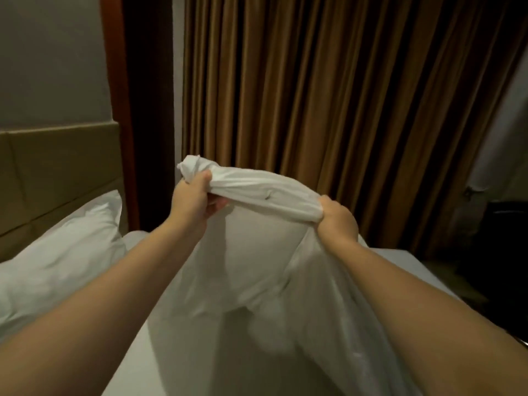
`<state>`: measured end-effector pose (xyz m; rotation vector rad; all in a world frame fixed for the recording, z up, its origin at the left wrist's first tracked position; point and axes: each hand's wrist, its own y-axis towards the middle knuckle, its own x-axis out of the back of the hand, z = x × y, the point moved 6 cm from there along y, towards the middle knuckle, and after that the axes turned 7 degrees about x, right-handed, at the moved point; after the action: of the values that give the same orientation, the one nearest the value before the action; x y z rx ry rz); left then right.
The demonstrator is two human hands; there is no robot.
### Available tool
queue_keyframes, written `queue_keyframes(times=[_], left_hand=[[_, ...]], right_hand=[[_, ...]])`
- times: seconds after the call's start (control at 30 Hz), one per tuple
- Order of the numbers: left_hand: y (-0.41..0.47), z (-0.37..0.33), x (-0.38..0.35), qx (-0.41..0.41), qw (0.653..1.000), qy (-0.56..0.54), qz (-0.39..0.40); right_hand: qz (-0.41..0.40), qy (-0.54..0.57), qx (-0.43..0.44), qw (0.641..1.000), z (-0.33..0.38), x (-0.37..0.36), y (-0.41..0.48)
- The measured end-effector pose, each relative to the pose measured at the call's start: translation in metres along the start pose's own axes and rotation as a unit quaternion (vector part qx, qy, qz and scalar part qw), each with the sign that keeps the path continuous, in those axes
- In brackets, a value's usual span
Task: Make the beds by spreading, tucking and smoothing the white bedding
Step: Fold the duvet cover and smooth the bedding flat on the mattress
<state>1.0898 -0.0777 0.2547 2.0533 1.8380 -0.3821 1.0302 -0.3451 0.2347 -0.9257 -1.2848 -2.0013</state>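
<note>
Grey wall (pixel 51 58) fills the upper left of the room, and below it stands a padded olive headboard (pixel 57 172) with seamed panels. Against the headboard lies a plump white pillow (pixel 57 258), resting on the near left part of the bed (pixel 177 361), whose white sheet stretches flat toward the far edge. Just right of the headboard a reddish wooden upright (pixel 117 110) runs from floor to ceiling, with a dark strip beside it. The person's bare left forearm reaches in from the lower left corner, and the left hand (pixel 194 198) is clenched round a twisted, bunched end of the white bedding (pixel 257 252), with a knot of cloth sticking out above the fist. From that fist the gathered edge of the bedding runs tight across to the other hand, held up above the middle of the bed, while the rest of the fabric hangs down in a loose curtain and spills in folds onto the sheet below. Behind it, long brown curtains (pixel 343 95) hang in deep pleats across most of the back wall. The right hand (pixel 337 221) grips the other end of the gathered edge, fingers curled over the cloth, with its forearm coming in from the lower right. At the far right, beyond the corner of the bed, stands some dark furniture (pixel 500 252), too dim to make out.
</note>
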Motion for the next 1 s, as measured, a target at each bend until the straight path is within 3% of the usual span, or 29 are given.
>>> queue_keyframes(times=[0.1, 0.2, 0.3, 0.4, 0.43, 0.53, 0.6, 0.67, 0.8, 0.9, 1.0], left_hand=[[0.002, -0.028, 0.009, -0.03, 0.999, -0.012, -0.019], [0.0, -0.004, 0.068, -0.015, 0.996, 0.017, -0.081], [-0.022, 0.063, 0.166, 0.063, 0.98, 0.059, -0.179], [-0.072, 0.139, 0.265, 0.152, 0.946, 0.097, -0.27], [-0.097, 0.157, 0.29, 0.172, 0.933, 0.112, -0.297], [-0.164, 0.193, 0.346, 0.219, 0.893, 0.108, -0.378], [-0.181, 0.193, 0.362, 0.222, 0.879, 0.119, -0.404], [-0.179, 0.184, 0.357, 0.214, 0.882, 0.134, -0.397], [-0.164, 0.175, 0.333, 0.191, 0.895, 0.18, -0.361], [-0.16, 0.172, 0.325, 0.186, 0.889, 0.234, -0.348], [-0.154, 0.174, 0.31, 0.172, 0.9, 0.24, -0.322]], right_hand=[[-0.062, -0.009, 0.028, 0.998, 0.028, 0.026, -0.003], [-0.025, 0.009, 0.059, 0.998, 0.047, -0.014, -0.053], [0.168, 0.056, 0.048, 0.983, 0.073, -0.104, -0.155], [0.397, 0.021, 0.07, 0.915, 0.094, -0.199, -0.289], [0.43, 0.021, 0.076, 0.899, 0.096, -0.219, -0.327], [0.439, 0.015, 0.169, 0.882, 0.109, -0.251, -0.371], [0.422, 0.004, 0.184, 0.888, 0.111, -0.251, -0.36], [0.444, 0.013, 0.196, 0.874, 0.11, -0.256, -0.359], [0.431, 0.037, 0.192, 0.881, 0.109, -0.254, -0.362], [0.434, 0.179, 0.186, 0.863, 0.114, -0.249, -0.359], [0.307, 0.349, 0.171, 0.869, 0.129, -0.228, -0.325]])
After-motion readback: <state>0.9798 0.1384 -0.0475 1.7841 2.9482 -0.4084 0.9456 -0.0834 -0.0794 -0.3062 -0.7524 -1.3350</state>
